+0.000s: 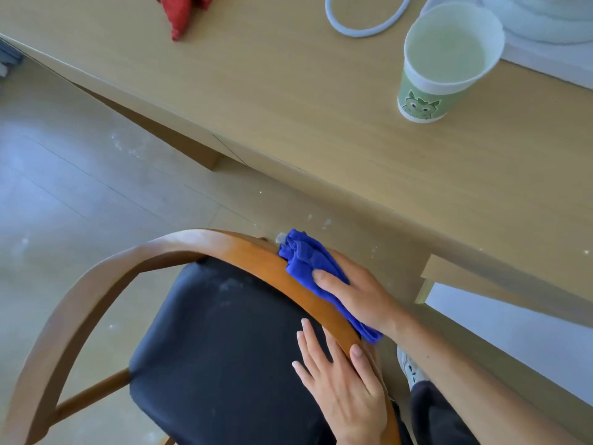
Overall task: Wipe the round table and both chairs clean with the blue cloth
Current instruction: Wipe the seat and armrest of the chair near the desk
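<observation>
A wooden chair (96, 284) with a curved backrest rail and a dusty black seat (218, 348) fills the lower half of the view. The blue cloth (308, 261) lies bunched on the right part of the rail. My right hand (356, 293) presses it against the wood, thumb on top and fingers hidden behind the cloth. My left hand (340, 377) rests flat on the rail just below, fingers straight over the seat edge. A light wooden table (288, 107) with a straight edge runs across the top.
On the table stand a green-and-white paper cup (442, 65), a red cloth (183, 11), a pale hose loop (362, 27) and a white object (545, 20) at the far right. Pale floor (64, 187) with white specks lies to the left. My shoe (410, 367) shows beside the chair.
</observation>
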Demonstrator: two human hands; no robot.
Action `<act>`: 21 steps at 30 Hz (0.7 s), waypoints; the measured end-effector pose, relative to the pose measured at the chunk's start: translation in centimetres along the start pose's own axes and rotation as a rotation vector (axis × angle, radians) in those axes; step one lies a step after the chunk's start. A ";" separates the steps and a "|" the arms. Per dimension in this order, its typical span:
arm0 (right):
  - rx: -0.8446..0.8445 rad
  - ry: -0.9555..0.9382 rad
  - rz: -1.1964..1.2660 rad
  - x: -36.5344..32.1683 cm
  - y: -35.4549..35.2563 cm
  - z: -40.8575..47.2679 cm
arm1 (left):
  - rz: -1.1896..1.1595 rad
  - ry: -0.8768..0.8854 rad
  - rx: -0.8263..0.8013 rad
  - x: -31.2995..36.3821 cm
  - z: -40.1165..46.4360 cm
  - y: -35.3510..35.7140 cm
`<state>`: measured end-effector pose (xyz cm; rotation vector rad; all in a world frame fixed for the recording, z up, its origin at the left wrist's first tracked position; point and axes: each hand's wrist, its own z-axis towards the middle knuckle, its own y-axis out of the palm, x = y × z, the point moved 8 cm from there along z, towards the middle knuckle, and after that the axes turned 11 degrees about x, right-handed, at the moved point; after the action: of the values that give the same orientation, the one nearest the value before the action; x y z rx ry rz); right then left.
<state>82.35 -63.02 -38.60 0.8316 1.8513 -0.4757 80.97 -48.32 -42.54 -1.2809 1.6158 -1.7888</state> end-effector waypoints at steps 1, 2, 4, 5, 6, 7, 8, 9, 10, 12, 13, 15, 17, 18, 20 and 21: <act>-0.005 -0.008 -0.050 -0.9 0.6 1.4 | 0.005 0.006 0.008 0.0 0.0 -0.1; -0.031 -0.026 -0.113 -2.2 1.7 3.2 | 0.013 0.011 0.013 -0.1 0.0 -0.1; -0.114 -0.053 -0.255 -4.9 4.5 6.7 | 0.031 0.008 0.009 -0.3 -0.1 -0.1; -0.153 -0.066 -0.319 -5.9 5.9 8.2 | 0.038 0.007 0.004 -0.3 -0.2 -0.1; -0.180 -0.087 -0.364 -6.7 7.0 9.1 | 0.046 0.006 0.001 -0.4 -0.3 -0.1; -0.185 -0.114 -0.390 -7.2 7.6 9.4 | 0.053 0.003 0.003 -0.5 -0.3 -0.2; -0.173 -0.135 -0.397 -7.4 7.5 9.1 | 0.056 0.001 0.005 -0.6 -0.3 -0.1; -0.146 -0.142 -0.386 -7.2 6.8 8.1 | 0.057 0.001 0.008 -0.6 -0.4 -0.2; -0.110 -0.133 -0.363 -6.6 5.7 6.8 | 0.057 0.003 0.012 -0.5 -0.4 -0.2; -0.037 -0.090 -0.277 -4.6 2.9 3.7 | 0.054 0.007 0.016 -0.5 -0.3 -0.2; -0.008 -0.063 -0.234 -3.5 1.7 2.2 | 0.054 0.013 0.011 -0.4 -0.4 -0.2; 0.005 -0.015 -0.190 -2.1 0.4 0.3 | 0.051 0.019 -0.004 -0.3 -0.2 -0.2; -0.032 0.009 -0.165 -2.5 0.8 0.6 | 0.071 0.029 0.005 -0.1 0.0 -0.5; -0.059 0.004 -0.165 -3.4 1.4 1.3 | 0.091 0.034 0.013 0.0 0.0 -0.6; -0.134 -0.027 -0.211 -5.7 3.8 3.2 | 0.121 0.032 0.044 -0.3 0.0 -0.8; -0.163 -0.044 -0.257 -6.6 5.0 4.5 | 0.130 0.036 0.067 -0.4 -0.1 -0.8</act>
<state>90.54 -64.71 -34.19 0.4724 1.9368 -0.4905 81.34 -47.76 -41.91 -1.0944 1.6055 -1.7797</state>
